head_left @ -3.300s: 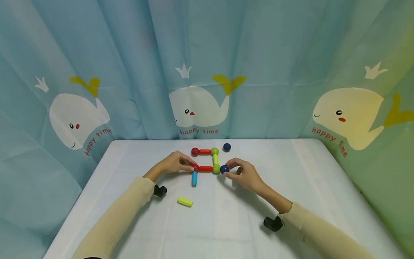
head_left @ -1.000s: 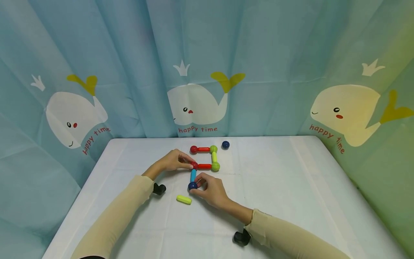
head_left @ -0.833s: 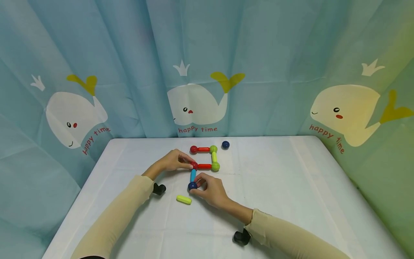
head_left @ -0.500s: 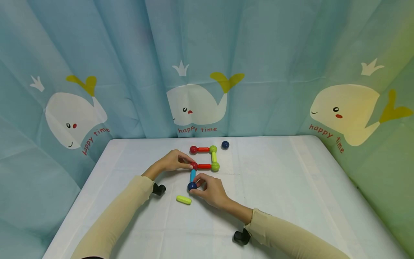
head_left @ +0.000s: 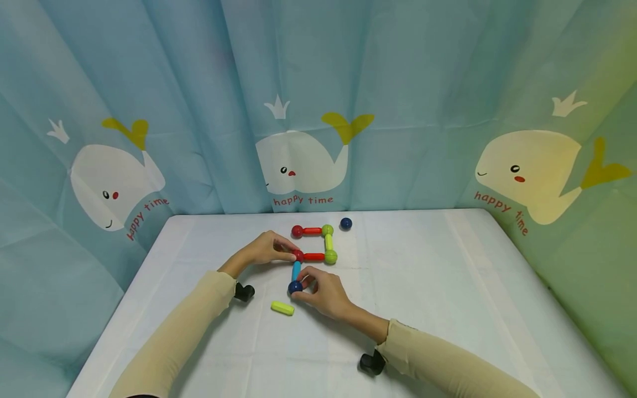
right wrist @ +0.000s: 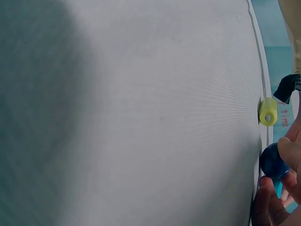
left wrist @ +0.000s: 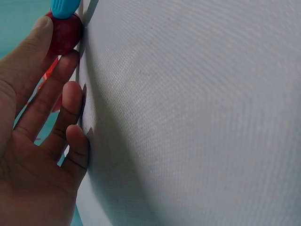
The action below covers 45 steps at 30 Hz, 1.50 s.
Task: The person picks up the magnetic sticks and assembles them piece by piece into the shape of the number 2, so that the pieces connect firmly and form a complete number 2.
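Observation:
My left hand (head_left: 267,249) pinches a red ball (left wrist: 66,35) between thumb and fingers on the white table. A light blue rod (head_left: 296,271) runs from that ball toward me and meets a dark blue ball (head_left: 295,287). My right hand (head_left: 325,293) holds this blue ball between thumb and fingertips; the right wrist view shows the thumb on top of it. From the left hand's red ball a red rod (head_left: 314,257) leads to a green ball (head_left: 330,256). A yellow-green rod (head_left: 328,242), another green ball (head_left: 327,230), a second red rod (head_left: 312,231) and another red ball (head_left: 297,231) continue the chain.
A loose yellow-green rod (head_left: 282,308) lies in front of the joined pieces. Another dark blue ball (head_left: 345,224) sits near the table's (head_left: 438,293) back edge. Behind the table hangs a blue curtain (head_left: 413,83) with printed whales.
My right hand has carried the dark blue ball from beside the nearer green ball leftward and toward me, to the free end of the light blue rod. The left hand stays at its red ball.

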Each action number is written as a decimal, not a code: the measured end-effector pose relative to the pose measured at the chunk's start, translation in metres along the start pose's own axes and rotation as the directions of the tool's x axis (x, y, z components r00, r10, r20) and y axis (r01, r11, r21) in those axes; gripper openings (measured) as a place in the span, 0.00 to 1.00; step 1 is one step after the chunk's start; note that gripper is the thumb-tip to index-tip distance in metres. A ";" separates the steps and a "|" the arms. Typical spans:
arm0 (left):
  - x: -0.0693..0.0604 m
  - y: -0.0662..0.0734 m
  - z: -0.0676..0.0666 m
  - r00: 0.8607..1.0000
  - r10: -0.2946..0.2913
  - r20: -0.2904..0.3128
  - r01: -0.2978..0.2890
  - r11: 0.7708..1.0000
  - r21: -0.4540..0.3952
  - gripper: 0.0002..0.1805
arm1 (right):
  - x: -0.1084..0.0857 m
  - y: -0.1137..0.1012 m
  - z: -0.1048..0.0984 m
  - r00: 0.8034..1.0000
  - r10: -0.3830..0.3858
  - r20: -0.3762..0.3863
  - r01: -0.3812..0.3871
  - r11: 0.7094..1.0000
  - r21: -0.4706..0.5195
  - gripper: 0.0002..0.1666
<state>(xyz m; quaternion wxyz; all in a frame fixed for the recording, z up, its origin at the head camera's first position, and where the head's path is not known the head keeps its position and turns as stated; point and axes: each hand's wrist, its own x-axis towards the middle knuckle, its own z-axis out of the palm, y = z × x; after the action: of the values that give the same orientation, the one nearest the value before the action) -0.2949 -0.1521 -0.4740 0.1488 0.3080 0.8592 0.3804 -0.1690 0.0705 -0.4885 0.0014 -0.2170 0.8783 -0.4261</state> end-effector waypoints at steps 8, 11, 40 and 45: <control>-0.001 0.000 0.002 1.000 -0.028 -0.002 0.028 1.000 -0.003 0.15 | -0.003 -0.001 -0.002 1.000 0.001 0.020 -0.001 1.000 -0.006 0.17; -0.001 0.001 0.002 1.000 -0.031 -0.002 0.031 1.000 -0.003 0.15 | -0.006 -0.002 -0.004 0.999 -0.004 0.037 0.004 1.000 -0.011 0.19; -0.001 0.002 0.001 0.999 -0.052 -0.009 0.052 0.999 0.008 0.15 | -0.033 -0.028 0.027 0.997 0.044 -0.066 -0.051 0.993 -0.107 0.14; -0.001 0.000 0.002 0.999 -0.051 -0.009 0.051 0.999 0.011 0.15 | -0.033 -0.030 0.027 0.996 0.060 -0.058 -0.066 0.992 -0.109 0.10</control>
<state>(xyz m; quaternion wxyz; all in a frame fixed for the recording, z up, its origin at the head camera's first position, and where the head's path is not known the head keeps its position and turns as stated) -0.2935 -0.1519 -0.4752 0.1531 0.2852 0.8696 0.3729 -0.1227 0.0466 -0.4889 -0.0213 -0.1771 0.9067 -0.3823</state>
